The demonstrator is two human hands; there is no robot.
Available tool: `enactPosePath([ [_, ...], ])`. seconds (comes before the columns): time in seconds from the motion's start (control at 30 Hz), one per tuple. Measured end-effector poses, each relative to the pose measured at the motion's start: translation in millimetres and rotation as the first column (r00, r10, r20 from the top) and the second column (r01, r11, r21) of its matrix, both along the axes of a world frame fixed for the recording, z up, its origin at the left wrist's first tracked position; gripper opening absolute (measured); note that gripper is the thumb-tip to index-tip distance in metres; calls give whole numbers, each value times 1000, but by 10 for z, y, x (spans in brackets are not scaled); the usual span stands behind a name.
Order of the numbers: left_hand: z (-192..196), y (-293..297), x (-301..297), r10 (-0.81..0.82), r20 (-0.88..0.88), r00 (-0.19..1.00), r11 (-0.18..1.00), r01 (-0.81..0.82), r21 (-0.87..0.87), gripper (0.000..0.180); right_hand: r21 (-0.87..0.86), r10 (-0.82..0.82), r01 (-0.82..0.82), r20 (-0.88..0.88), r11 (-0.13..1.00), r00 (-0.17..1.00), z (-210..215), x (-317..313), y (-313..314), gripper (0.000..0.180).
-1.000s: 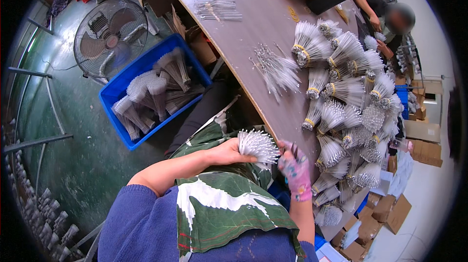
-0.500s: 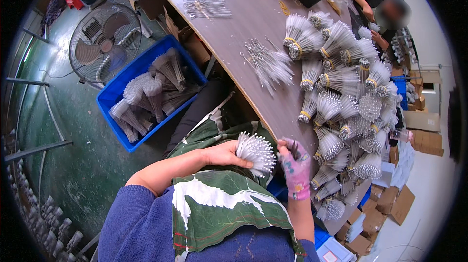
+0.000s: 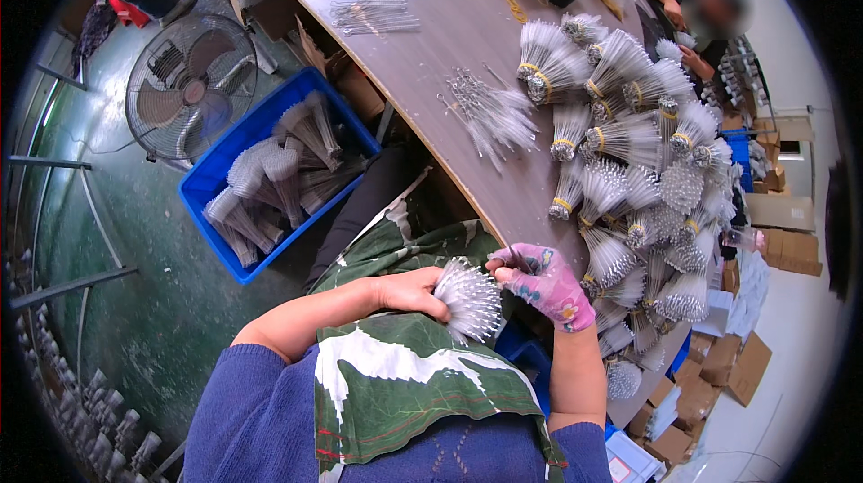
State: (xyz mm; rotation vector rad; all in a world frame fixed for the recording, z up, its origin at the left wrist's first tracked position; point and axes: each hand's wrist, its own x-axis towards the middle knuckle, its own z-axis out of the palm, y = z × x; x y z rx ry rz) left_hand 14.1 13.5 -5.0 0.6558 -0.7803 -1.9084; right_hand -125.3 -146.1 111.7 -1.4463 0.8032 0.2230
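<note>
Hands meet at the bench's (image 3: 467,60) near edge: left hand (image 3: 409,290) clamps a fanned bundle (image 3: 467,299); gloved right hand (image 3: 539,281) pinches its rim, seemingly mid-gathering; binding likely follows

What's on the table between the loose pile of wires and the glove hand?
In the head view, only bare brown tabletop lies between the loose pile of wires and the gloved right hand.
</note>
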Motion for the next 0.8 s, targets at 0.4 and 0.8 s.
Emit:
enactPosePath([
  [0.4, 16, -3, 27, -64, 11, 998, 998, 63, 11, 49, 123, -43, 41, 10, 992, 999, -52, -58, 53, 19],
  [0.8, 54, 3, -3, -54, -15, 998, 995, 55, 84, 43, -919, 102, 134, 183, 370, 978, 15, 130, 173, 11],
])
